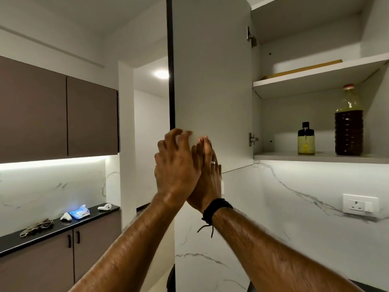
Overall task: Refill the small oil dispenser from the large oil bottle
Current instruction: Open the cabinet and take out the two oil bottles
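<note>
Left hand [175, 165], fingers curled, and flat right hand [207, 175] press the open door's [212, 81] lower edge; dispenser [306, 140] stands apart from bottle [349, 125] on the shelf [294, 157].

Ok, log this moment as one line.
hands at open cabinet door | oil dispenser, large oil bottle on shelf, untouched

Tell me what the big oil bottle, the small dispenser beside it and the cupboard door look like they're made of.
Large oil bottle: clear ribbed plastic, likely; dark oil shows through.
Small oil dispenser: transparent glass or plastic, can't tell which; black top.
Cabinet door: matte pale laminate board, seemingly; flat, no grain.
</note>
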